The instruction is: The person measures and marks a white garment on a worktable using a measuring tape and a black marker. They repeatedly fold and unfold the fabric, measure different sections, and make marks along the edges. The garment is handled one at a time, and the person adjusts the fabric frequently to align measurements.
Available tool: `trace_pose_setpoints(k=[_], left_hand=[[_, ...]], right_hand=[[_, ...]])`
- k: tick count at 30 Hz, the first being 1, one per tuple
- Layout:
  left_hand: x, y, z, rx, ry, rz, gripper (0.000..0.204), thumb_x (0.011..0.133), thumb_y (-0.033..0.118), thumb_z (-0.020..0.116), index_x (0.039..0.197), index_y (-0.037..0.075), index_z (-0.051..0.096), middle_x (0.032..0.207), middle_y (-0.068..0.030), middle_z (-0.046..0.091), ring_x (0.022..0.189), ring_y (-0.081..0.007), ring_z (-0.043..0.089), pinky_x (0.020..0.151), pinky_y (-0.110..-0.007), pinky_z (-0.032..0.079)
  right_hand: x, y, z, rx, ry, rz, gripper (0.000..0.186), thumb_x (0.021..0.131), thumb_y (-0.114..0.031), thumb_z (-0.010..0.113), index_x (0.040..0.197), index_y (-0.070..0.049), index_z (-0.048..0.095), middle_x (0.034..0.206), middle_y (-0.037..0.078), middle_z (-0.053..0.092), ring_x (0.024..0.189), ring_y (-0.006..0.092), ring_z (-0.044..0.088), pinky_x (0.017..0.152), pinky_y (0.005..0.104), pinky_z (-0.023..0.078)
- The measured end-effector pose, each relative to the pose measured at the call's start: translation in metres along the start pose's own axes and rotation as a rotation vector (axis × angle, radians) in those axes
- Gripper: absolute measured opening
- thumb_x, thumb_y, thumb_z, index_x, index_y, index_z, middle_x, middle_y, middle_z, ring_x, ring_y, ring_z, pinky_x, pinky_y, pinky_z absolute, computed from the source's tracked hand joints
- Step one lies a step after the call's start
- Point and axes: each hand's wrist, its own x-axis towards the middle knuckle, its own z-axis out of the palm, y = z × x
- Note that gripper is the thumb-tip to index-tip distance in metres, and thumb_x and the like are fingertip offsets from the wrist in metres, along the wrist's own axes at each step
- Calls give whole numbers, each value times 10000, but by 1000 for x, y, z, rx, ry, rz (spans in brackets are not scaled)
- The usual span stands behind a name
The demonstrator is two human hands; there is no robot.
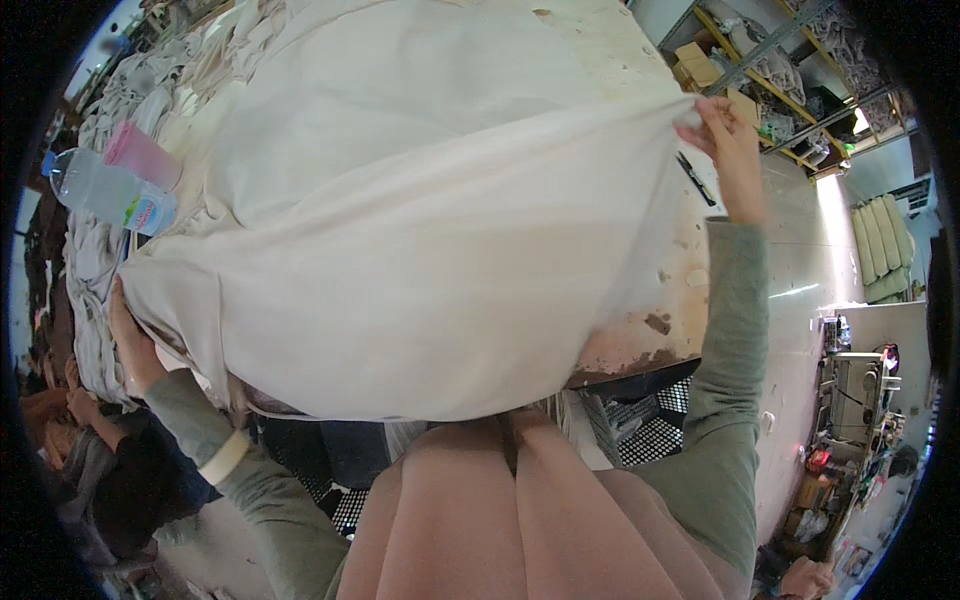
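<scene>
A large cream fabric (420, 300) stretches across the table (680, 330) between my two hands, its near edge hanging at the table's front. My left hand (135, 330) grips it at the left, with some fingers hidden by the cloth. My right hand (730, 140) pinches its upper right corner, raised over the table's right side. A black pen (697, 180) lies just below that hand. More pale cloth (350, 80) lies flat behind the held piece. At the upper left are a clear water bottle (105, 190) and a translucent pink cup (142, 155).
Piled pale fabric (95, 290) lines the left side. Another person's hand and dark sleeve (85, 410) show at lower left. Metal shelving (780, 80) stands upper right, green cushioned padding (880, 250) at far right, and a cluttered bench (855, 430) lower right.
</scene>
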Motion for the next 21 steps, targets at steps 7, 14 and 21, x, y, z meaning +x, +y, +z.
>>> trace_pose_setpoints(k=[7, 14, 21], left_hand=[[4, -64, -43, 255, -249, 46, 486, 887, 271, 611, 1257, -24, 502, 1168, -115, 584, 1025, -207, 573, 899, -336, 447], [2, -87, -72, 157, -183, -219, 425, 902, 244, 602, 1231, -15, 528, 1153, -105, 588, 1028, -192, 575, 894, -310, 456], [12, -95, -83, 104, -122, -191, 386, 931, 247, 571, 1213, -14, 530, 1160, -112, 583, 1029, -197, 579, 888, -312, 458]], right_hand=[[-34, 32, -28, -428, -98, -77, 282, 923, -251, 590, 1063, -6, 597, 1052, 67, 633, 1034, 166, 585, 858, 298, 460], [-73, 67, -15, -481, -196, 163, 333, 924, -318, 574, 1056, -14, 609, 931, 73, 649, 805, 148, 604, 721, 281, 463], [-65, 86, 36, -718, 109, 196, 365, 914, -384, 557, 957, -27, 616, 757, 110, 639, 683, 198, 617, 632, 305, 462]])
